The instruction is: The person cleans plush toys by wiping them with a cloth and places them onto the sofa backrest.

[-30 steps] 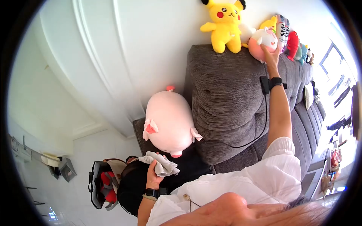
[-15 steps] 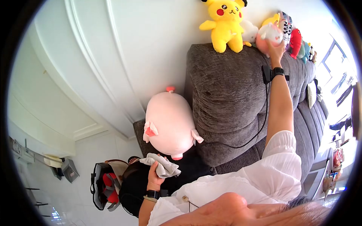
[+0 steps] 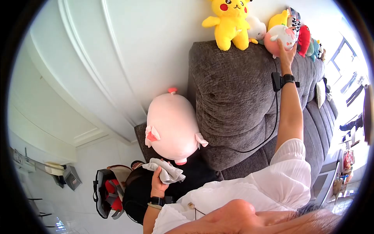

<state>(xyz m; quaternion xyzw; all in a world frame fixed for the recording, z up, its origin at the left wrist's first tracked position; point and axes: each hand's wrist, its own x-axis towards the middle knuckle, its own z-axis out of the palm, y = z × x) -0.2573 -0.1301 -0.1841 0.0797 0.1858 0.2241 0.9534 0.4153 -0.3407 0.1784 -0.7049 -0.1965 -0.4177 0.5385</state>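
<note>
My left hand (image 3: 157,185), at the lower left, is closed round a crumpled light-grey cloth (image 3: 165,171). My right hand (image 3: 287,54) reaches to the upper right and grips a round pink-and-white plush toy (image 3: 280,36) on top of the dark grey sofa back (image 3: 233,85); some fingers are hidden by the toy. A yellow plush (image 3: 230,27) with black-tipped ears stands left of it, with a white plush (image 3: 256,29) between them. Behind the gripped toy is another yellow plush (image 3: 277,19).
A large pink pig plush (image 3: 173,124) rests left of the sofa back. A red plush (image 3: 304,40) and smaller toys line the sofa top. A black cable (image 3: 272,132) runs from my right wrist. An open bag (image 3: 107,193) stands on the floor.
My right hand and the pink-and-white plush have shifted right along the sofa top, away from the standing yellow plush; the toy has turned. My left hand still holds the cloth.
</note>
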